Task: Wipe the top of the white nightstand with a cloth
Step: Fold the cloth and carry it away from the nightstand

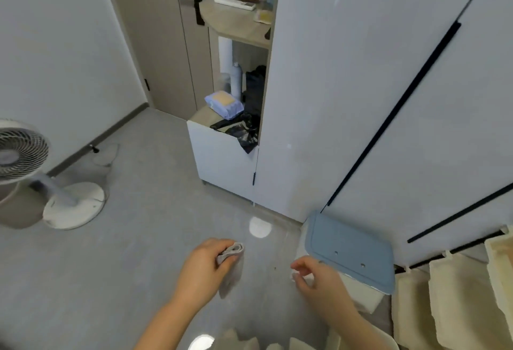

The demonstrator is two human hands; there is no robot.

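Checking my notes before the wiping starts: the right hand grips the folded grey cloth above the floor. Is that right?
Not quite. The head view shows the left hand, not the right, gripping the folded grey cloth above the floor. The right hand is beside the blue-lidded bin, away from the cloth.

Left forearm and right forearm, both bare, enter from the bottom edge and reach forward and down. Left hand: back facing up, fingers curled round a folded pale grey cloth, whose loose end hangs below the fist. Right hand: beside the left and apart from it, fingers loosely curled, tips drawn toward the thumb. Whether they pinch anything cannot be told, as the frame is blurred there.
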